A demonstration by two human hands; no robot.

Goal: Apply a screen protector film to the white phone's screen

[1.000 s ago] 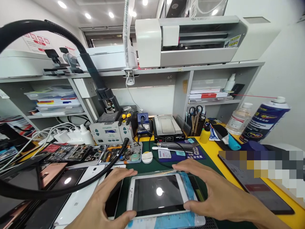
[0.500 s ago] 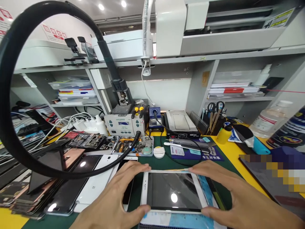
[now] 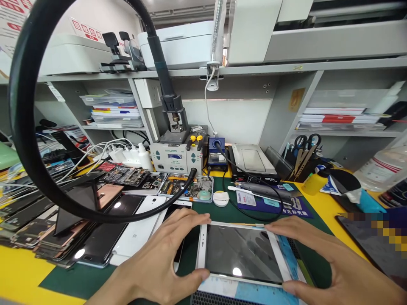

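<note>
Two bare hands frame one tablet at the front of a yellow tabletop (image 3: 22,271). The tablet (image 3: 241,254), white-edged with a dark screen reflecting one bright spot of light, lies face up on one blue-and-white piece (image 3: 254,292), above a black perforated pad (image 3: 208,298) and a green mat (image 3: 74,277).

The left hand (image 3: 162,258) has its grip spread wide, fingertips at the tablet's far left corner and thumb at the near left corner. The right hand (image 3: 333,258) mirrors it: its grip is equally wide, with fingertips at the far edge and thumb at the near right corner. Together they hold the tablet by its two ends.

Beside the left hand are one white-backed phone (image 3: 136,237), one dark phone (image 3: 111,228) and one white-rimmed phone (image 3: 179,254), partly hidden by that hand; the stacked devices farther left overlap too much to count.

Beyond the tablet sit one round white container (image 3: 221,198), one tray of small parts (image 3: 212,190) and one grey station (image 3: 173,157) with two yellow-and-black handles (image 3: 199,143) on it. One thick black hose (image 3: 22,106) loops in front. To the right stands one yellow bottle (image 3: 313,183).
</note>
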